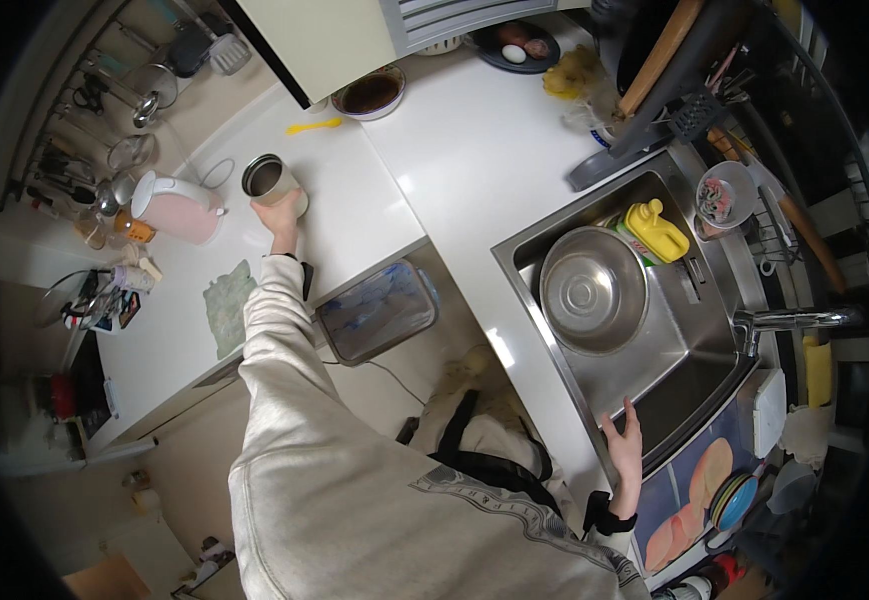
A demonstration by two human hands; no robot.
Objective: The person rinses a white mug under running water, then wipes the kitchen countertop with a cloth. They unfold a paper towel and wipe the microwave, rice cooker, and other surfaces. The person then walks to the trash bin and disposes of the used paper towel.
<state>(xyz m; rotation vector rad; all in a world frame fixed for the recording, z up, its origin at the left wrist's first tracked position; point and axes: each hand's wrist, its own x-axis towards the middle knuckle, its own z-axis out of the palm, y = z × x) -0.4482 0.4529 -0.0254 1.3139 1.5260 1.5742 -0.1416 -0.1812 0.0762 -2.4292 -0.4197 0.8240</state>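
Observation:
My left hand is wrapped around a light metal cup on the white countertop. Something dark shows through the cup's open mouth, but I cannot tell what it is. Beside that hand stands a pink electric kettle with a white handle. My right hand is over the near rim of the stainless steel sink, fingers spread and holding nothing. In the sink are a round metal basin and a yellow pump bottle.
A green cloth lies near the counter edge. Behind are a yellow fork, a bowl of dark liquid and a dark plate with an egg. Below the counter is a bin. A faucet juts beside the sink.

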